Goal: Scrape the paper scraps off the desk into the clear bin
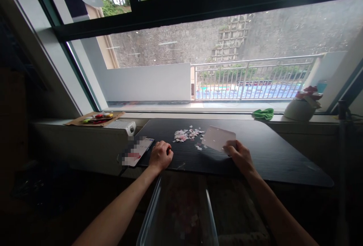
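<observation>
My right hand (238, 156) grips a thin, pale, semi-see-through plastic sheet (217, 137) by its near right corner, tilted just above the black table (272, 151). Left of the sheet lies a loose heap of small white and pinkish paper scraps (185, 135), and a few stray bits sit below the sheet's left edge. Near the front edge of the tabletop my left hand (161, 155) rests with its fingers curled in, and no object shows in it. A phone (140, 151) with a lit screen lies just left of that hand.
Below the table's front edge is a clear plastic bin (211, 210) with a few scraps inside. On the sill are a green cloth (263, 114), a white pot-like container (301, 106) and brown paper (81, 119) with colourful items. A white heater (120, 125) stands left of the table.
</observation>
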The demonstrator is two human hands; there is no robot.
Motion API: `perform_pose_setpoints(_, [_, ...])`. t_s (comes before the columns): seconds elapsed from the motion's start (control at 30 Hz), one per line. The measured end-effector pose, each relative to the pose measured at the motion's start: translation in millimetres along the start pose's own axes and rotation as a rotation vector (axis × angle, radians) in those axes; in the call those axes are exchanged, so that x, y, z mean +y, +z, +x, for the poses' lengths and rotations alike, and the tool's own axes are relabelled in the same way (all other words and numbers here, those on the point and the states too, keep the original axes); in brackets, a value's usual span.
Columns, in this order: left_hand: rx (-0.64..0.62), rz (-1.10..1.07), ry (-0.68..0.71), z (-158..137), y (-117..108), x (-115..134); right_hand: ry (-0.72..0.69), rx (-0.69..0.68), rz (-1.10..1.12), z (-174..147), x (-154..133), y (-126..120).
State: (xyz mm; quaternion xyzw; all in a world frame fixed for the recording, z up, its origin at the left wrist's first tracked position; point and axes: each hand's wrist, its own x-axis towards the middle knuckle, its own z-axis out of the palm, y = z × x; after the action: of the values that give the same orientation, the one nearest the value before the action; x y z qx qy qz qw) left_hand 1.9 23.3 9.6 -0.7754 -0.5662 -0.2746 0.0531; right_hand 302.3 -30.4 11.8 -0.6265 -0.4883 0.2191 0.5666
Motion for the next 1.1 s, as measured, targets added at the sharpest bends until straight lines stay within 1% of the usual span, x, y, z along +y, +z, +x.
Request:
perform_pose_setpoints(0.1, [0.008,0.01,-0.003,-0.1,0.4,0.2,0.004,0.04,0.001,-0.4,1.6,-0.5])
perform_pose_setpoints(0.23, [0.024,0.0,0.001,-0.2,1.3,0.1,-0.04,0.046,-0.035,-1.4,1.0,-0.5])
perform_pose_setpoints(0.33, [0.032,-0.01,0.007,-0.2,1.2,-0.2,-0.085,-0.002,-0.056,-3.3,-1.2,0.4])
perform_pose_setpoints(0.43, [0.027,-0.009,0.003,-0.1,0.9,-0.6,-0.114,-0.059,-0.031,-4.3,-2.4,1.0])
perform_pose_setpoints(0.6, [0.033,-0.002,0.012,0.0,1.3,-1.9,-0.118,0.003,-0.027,-2.2,2.5,3.3])
perform_pose_setpoints(0.7, [0.036,-0.002,0.017,0.1,2.0,-2.6,-0.137,-0.072,-0.005,-1.2,6.3,6.8])
perform_pose_setpoints(0.8, [0.037,0.004,0.014,0.2,2.7,-2.9,-0.146,-0.174,0.097,-1.8,7.3,9.7])
perform_pose_setpoints(0.83, [0.036,0.007,0.01,0.2,2.8,-2.9,-0.146,-0.181,0.12,-2.2,7.1,10.1])
perform_pose_setpoints(0.97, [0.031,0.007,0.006,0.4,2.7,-2.8,-0.136,-0.123,0.126,-3.1,6.0,8.6])
perform_pose_setpoints(1.1, [0.024,0.009,0.006,0.4,1.8,-2.6,-0.13,-0.137,0.067,-2.7,4.9,5.8])
